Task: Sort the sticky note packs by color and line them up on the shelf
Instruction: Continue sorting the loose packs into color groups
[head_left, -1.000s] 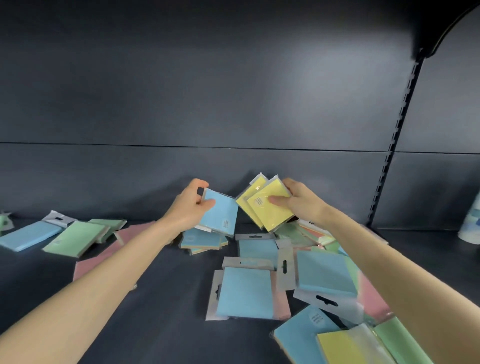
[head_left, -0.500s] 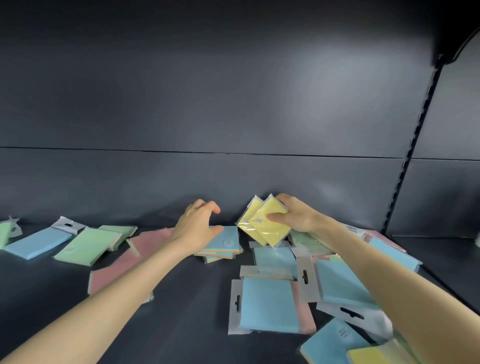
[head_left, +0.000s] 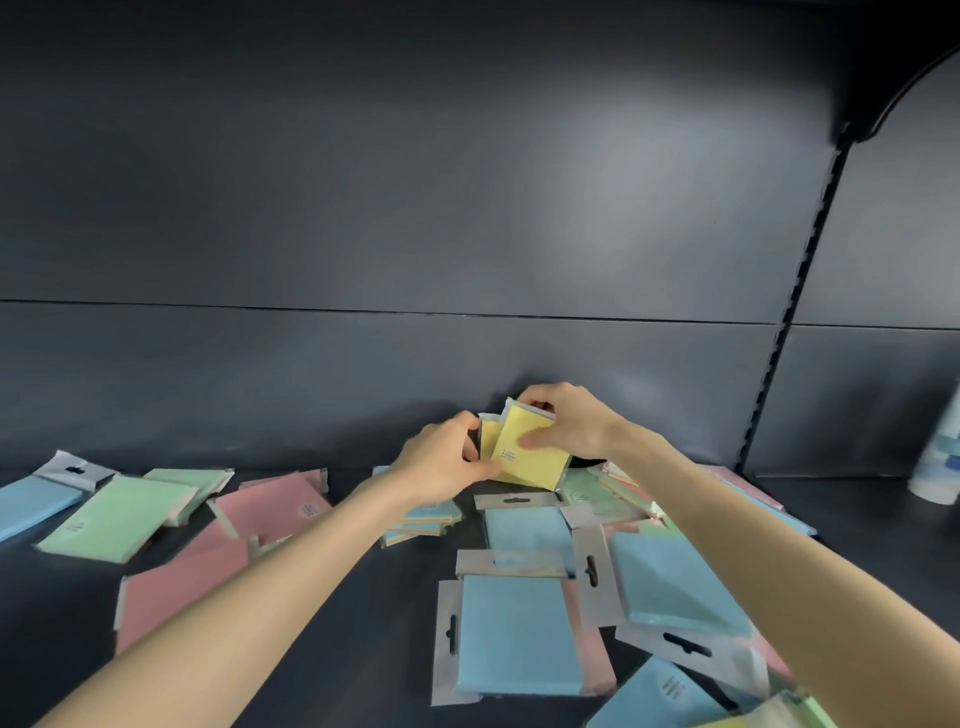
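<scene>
two yellow packs (head_left: 530, 449), held upright at 12 o'clock, at the back of the shelf (head_left: 363, 649). step: gathering yellows. right hand (head_left: 571, 423) grip pinched on the front pack; left hand (head_left: 441, 462) grip curled on their 9 o'clock edge. next: square them, stand them in line. change: left hand has left the blue stack (head_left: 426, 519).

Raised packs (head_left: 527, 449) behind pile (head_left: 519, 634) on shelf (head_left: 363, 649), near back wall (head_left: 311, 389).
</scene>
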